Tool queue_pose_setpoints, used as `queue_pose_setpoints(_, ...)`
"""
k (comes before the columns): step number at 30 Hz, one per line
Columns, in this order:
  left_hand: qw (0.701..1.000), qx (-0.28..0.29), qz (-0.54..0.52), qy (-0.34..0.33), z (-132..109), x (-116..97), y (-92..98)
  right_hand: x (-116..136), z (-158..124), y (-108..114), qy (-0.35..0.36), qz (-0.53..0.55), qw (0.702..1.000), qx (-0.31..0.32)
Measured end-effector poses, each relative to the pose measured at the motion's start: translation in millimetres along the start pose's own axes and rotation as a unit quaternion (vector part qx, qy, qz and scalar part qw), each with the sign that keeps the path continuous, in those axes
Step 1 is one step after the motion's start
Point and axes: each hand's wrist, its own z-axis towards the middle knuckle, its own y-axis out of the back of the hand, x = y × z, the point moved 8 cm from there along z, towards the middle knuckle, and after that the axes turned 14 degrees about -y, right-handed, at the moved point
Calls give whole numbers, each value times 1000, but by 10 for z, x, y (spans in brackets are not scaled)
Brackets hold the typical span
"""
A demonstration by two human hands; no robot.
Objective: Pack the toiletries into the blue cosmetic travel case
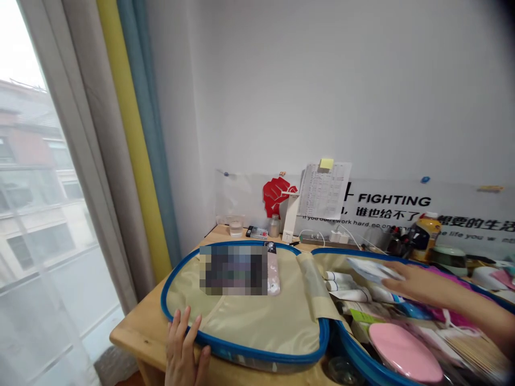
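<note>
Left hand: the left hand (185, 351) lies flat at the table's (137, 335) near edge, fingers spread. The grip is wide and holds nothing, and the fingertips touch the suitcase's rim.
Suitcase: a blue-rimmed suitcase (241, 351) lies opened flat and covers most of the table.
Left half: toward the table's left edge, a beige lining (261, 321) is stretched smooth. Only a pale pink strip (273, 276) and a blurred-out patch lie near its far side.
Right half: toward the table's right edge it is crowded. A pink round lid (404, 351) is nearest, with white tubes (341, 285) beyond it and small packets around them.
Right hand: the right hand (414, 281) reaches in from the right edge above the crowded half. Its grip is closed lightly on a pale packet (370, 268), held just above the tubes.
Progress: one half looks well filled and the other almost bare. The case is not closed, and the packet is not yet laid down.
Far edge: a glass cup (235, 225), a small bottle (274, 226), a paper sheet (324, 190) and a yellow bottle (426, 233) stand along the wall.
Beyond: a curtain (132, 134) and a bright window are past the left edge.
</note>
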Motion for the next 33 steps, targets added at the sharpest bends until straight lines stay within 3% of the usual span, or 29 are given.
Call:
queue_pose_setpoints(3,1000,-6,-3,-1,34,-16,18,708,-207,70,31,-11,999,26)
queue_pose_setpoints(6,1000,-13,-4,-5,79,-50,47,1707,-557,-83,163,14,983,89)
queue_pose_setpoints(10,1000,-15,0,-1,99,-58,63,2824,-1053,-581,339,9,924,180)
queue_pose_setpoints(14,1000,19,11,-1,57,2,7,3400,-1269,-1135,382,-3,898,220)
queue_pose_setpoints(17,1000,19,14,1,45,47,-3,3608,-1335,-1417,387,-5,892,233)
queue_pose_setpoints(21,999,29,11,6,69,58,-38,3665,-1356,-1609,386,-13,887,255)
queue_pose_setpoints(33,999,40,7,-5,99,31,-48,3530,-1450,-1817,378,-52,860,339)
